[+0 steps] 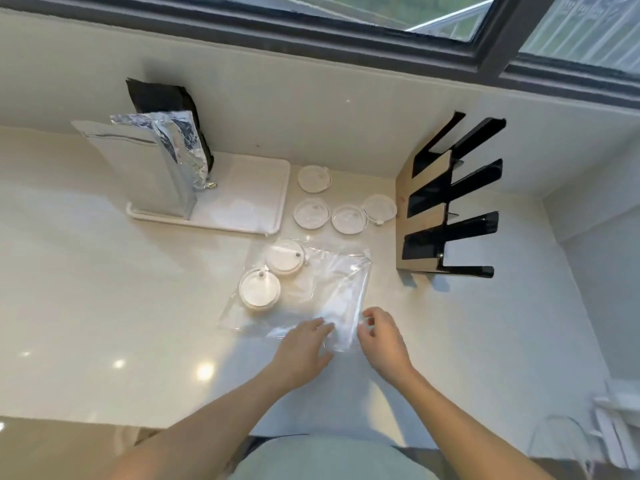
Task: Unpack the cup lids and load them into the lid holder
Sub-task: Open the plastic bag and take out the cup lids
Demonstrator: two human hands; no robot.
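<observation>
From my remote feed: two white lids (pixel 272 275) lie flat inside a clear plastic bag (pixel 311 289) at centre; four clear lids (pixel 341 207) rest loose at 12 o'clock; the black slotted lid holder (pixel 450 202) stands at 2 o'clock.

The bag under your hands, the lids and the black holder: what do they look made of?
The bag looks like thin clear plastic film: glossy, creased, the counter shows through. The loose lids seem to be translucent moulded plastic, pale with raised rims. The lid holder looks like glossy black acrylic or plastic slats on a tan, wood-like side panel; I cannot tell for sure.
</observation>
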